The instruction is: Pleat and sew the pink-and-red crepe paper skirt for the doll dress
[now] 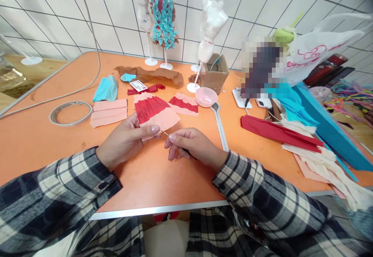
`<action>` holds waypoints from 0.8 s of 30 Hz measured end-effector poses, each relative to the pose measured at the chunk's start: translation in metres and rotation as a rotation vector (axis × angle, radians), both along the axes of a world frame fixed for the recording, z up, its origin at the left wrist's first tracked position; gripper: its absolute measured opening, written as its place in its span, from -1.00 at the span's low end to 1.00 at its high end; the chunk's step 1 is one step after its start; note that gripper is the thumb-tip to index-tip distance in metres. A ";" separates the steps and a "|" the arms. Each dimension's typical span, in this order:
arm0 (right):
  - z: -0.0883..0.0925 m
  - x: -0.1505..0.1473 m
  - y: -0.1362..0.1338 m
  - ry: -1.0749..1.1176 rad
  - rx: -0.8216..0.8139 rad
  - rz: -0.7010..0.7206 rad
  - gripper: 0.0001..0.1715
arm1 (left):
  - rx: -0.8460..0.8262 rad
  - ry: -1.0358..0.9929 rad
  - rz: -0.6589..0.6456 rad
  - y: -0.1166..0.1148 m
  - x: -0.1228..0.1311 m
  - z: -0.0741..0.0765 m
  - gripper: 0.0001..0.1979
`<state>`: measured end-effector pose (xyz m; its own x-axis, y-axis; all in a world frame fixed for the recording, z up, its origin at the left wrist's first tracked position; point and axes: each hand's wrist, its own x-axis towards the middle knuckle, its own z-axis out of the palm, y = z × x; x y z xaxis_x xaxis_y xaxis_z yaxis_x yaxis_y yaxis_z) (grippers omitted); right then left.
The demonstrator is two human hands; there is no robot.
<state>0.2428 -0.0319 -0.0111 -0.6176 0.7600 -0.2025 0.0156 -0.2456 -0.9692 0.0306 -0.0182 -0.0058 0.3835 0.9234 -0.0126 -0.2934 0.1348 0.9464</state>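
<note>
My left hand pinches the near edge of a pleated pink-and-red crepe paper piece between thumb and fingers, holding it up over the orange table. Close beside it, my right hand is closed around a thin tool with a metal tip and a dark handle. The tip points at the paper's edge by my left thumb; whether it touches I cannot tell. Behind the held paper lies a similar pink-and-red piece. To the left are a folded pink paper sheet and a blue crepe paper piece.
A tape roll lies at left. Behind my hands are a pink bowl, a grey spoon-shaped tool, a cardboard box and small mannequins. Red folded paper and a blue tray occupy the right.
</note>
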 end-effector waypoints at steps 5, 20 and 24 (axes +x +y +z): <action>-0.002 0.000 0.000 0.006 0.020 -0.022 -0.55 | -0.030 0.004 0.034 -0.001 -0.002 0.000 -0.79; 0.002 -0.001 -0.001 0.016 -0.007 -0.013 -0.53 | 0.064 -0.025 -0.146 -0.001 0.002 0.002 -0.85; 0.002 -0.001 0.000 0.013 -0.016 -0.014 -0.53 | 0.063 -0.026 -0.152 -0.001 0.003 0.003 -0.86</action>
